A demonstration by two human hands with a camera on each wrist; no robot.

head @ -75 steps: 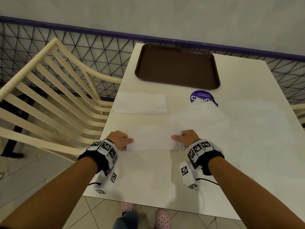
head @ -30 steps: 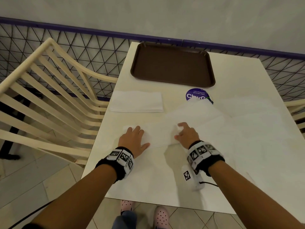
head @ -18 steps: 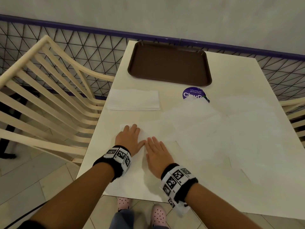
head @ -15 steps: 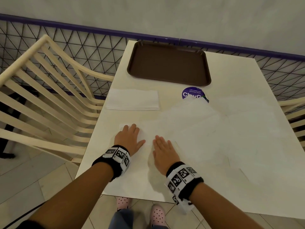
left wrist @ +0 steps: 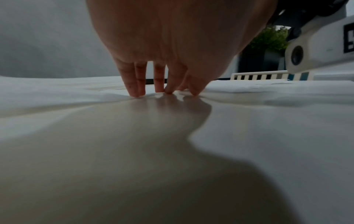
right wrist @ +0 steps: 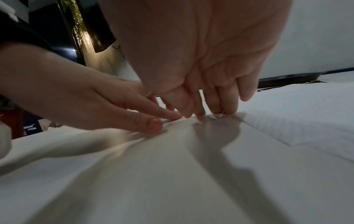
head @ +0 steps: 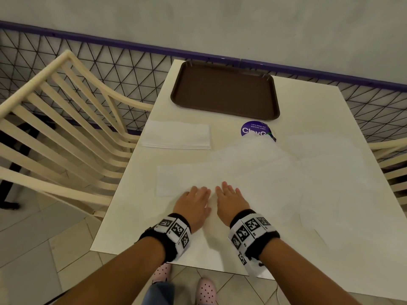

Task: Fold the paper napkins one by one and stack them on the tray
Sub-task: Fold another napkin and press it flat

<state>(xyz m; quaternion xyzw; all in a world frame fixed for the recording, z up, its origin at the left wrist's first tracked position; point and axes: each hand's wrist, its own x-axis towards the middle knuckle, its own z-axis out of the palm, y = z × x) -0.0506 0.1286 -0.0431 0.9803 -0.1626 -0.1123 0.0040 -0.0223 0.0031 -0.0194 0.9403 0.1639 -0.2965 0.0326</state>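
Observation:
A white napkin [head: 176, 180], folded into a long strip, lies on the white table [head: 132, 230]. My left hand [head: 198, 194] and right hand [head: 229, 192] lie side by side with straight fingers pressing on its near right part. In the left wrist view the fingertips [left wrist: 138, 92] touch the paper. The right wrist view shows my right hand's fingertips [right wrist: 226, 109] on the paper, with my left hand [right wrist: 122, 109] close beside them. A pile of folded napkins [head: 176, 134] sits further back on the left. The brown tray [head: 224, 91] at the far edge holds nothing.
Several unfolded white napkins [head: 308, 172] overlap across the right half of the table, partly covering a round purple sticker [head: 255, 128]. A cream slatted chair [head: 66, 128] stands to the left. A black mesh fence [head: 123, 62] runs behind the table.
My right hand laid the napkin's right part over and flattened onto it. My left hand then slid right along the napkin until it lay beside the right hand.

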